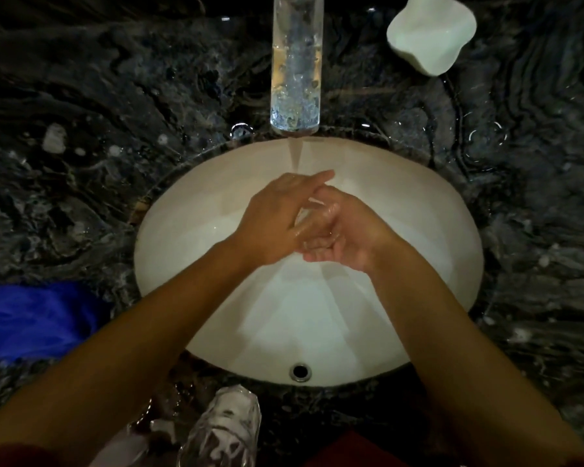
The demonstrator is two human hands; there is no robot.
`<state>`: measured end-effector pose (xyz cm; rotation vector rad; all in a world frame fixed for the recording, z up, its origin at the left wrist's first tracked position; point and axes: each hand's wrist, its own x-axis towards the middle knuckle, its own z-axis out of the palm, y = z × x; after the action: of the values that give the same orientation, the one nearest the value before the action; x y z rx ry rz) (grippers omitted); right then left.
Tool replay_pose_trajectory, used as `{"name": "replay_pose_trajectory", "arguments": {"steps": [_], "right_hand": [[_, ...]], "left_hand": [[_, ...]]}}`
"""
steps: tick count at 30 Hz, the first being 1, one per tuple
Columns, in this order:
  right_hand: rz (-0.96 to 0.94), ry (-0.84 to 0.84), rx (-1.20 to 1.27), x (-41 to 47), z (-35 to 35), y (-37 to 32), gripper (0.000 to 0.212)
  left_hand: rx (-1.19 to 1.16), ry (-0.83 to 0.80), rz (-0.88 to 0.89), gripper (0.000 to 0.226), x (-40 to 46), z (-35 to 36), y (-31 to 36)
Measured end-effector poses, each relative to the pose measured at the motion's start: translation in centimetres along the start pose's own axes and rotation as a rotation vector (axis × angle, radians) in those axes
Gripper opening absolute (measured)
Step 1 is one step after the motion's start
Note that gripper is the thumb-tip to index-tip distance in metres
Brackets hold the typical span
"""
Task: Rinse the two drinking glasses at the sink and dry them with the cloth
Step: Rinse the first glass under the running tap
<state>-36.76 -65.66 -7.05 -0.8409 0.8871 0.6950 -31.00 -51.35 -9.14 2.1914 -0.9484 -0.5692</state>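
My left hand (273, 220) lies across my right hand (348, 237) over the white sink basin (418, 210), under a thin stream of water from the clear tap spout (296, 72). Both hands are wet and hold nothing; the right palm is cupped upward. A clear faceted drinking glass (225, 429) stands on the counter's near edge, below the basin. A second clear glass (129, 446) sits to its left, blurred and partly hidden by my left forearm. The blue cloth (34, 318) lies crumpled on the counter at the left.
The dark marbled counter (98, 96) surrounds the basin and is wet, with droplets. A white curvy soap dish (430, 32) sits at the back right. The overflow hole (300, 371) is on the basin's near wall.
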Motion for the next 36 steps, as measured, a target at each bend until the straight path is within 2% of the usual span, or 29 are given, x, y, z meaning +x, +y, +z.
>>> {"name": "replay_pose_trajectory", "arguments": {"steps": [2,4,6,8,10,12,13,14,15,16,17,19,22,24,25,29,31,32,34,36], "right_hand": [[-0.008,-0.022,-0.023,-0.1,-0.5,-1.0,0.053],[-0.017,-0.058,-0.061,-0.3,-0.1,-1.6,0.060],[-0.034,-0.047,-0.184,-0.7,1.2,-1.9,0.074],[-0.098,0.103,-0.349,-1.1,2.5,-1.6,0.072],[-0.272,0.302,-0.474,-1.1,3.0,-0.5,0.050],[-0.596,0.524,-0.632,-1.4,2.5,0.5,0.030],[-0.790,0.566,-0.702,-1.8,2.1,0.7,0.030],[-0.946,0.525,-0.803,-2.1,1.8,0.8,0.034],[-1.018,0.425,-0.935,-2.4,1.6,0.8,0.038],[-0.990,0.322,-1.084,-2.5,1.5,0.5,0.041],[-0.879,0.243,-1.246,-2.2,1.4,0.3,0.041],[-0.662,0.148,-1.378,-1.0,1.2,-0.6,0.034],[-0.657,0.057,-1.106,0.3,0.7,-2.1,0.003],[-0.682,0.026,-0.878,1.2,0.3,-2.9,0.008],[-0.689,0.015,-0.814,1.3,0.0,-3.0,0.004],[-0.666,0.006,-0.911,2.0,0.0,-3.7,0.007],[-0.518,0.010,-0.849,2.9,0.5,-4.4,0.008],[-0.430,0.047,-0.784,3.2,0.9,-5.1,0.016],[-0.307,0.128,-0.645,3.8,1.8,-6.2,0.027],[-0.250,0.180,-0.451,4.0,2.5,-6.6,0.021]], "left_hand": [[0.025,0.003,0.061,0.068,-0.3,-0.4,-0.3],[-0.069,0.084,0.018,0.061,-0.4,-0.8,-0.9],[-0.247,0.236,-0.088,0.046,-0.3,-0.9,-1.1],[-0.462,0.352,-0.299,0.035,0.1,-0.3,-0.9],[-0.639,0.402,-0.538,0.037,0.9,0.0,-0.4],[-0.719,0.365,-0.671,0.051,1.6,-0.4,-0.4],[-0.736,0.298,-0.702,0.058,1.7,-0.8,-0.4],[-0.783,0.226,-0.736,0.067,1.6,-1.2,-0.4],[-0.861,0.139,-0.764,0.073,1.6,-1.5,-0.3],[-0.917,0.054,-0.781,0.075,1.8,-1.7,-0.2],[-0.936,-0.010,-0.787,0.074,1.9,-1.8,-0.2],[-0.890,-0.057,-0.789,0.067,2.2,-2.1,-0.5],[-0.950,0.074,-0.805,0.052,1.9,-2.4,-1.0],[-1.189,0.135,-0.810,0.050,1.4,-2.5,-1.2],[-1.292,0.117,-0.810,0.055,1.1,-2.3,-1.1],[-1.418,0.074,-0.894,0.055,1.2,-1.6,-1.3],[-1.363,0.112,-0.912,0.053,1.7,-1.4,-1.5],[-1.301,0.143,-0.895,0.052,2.2,-1.1,-1.4],[-1.103,0.250,-0.870,0.043,2.7,-0.3,-1.0],[-0.869,0.386,-0.825,0.030,2.5,0.5,-0.4]]}}
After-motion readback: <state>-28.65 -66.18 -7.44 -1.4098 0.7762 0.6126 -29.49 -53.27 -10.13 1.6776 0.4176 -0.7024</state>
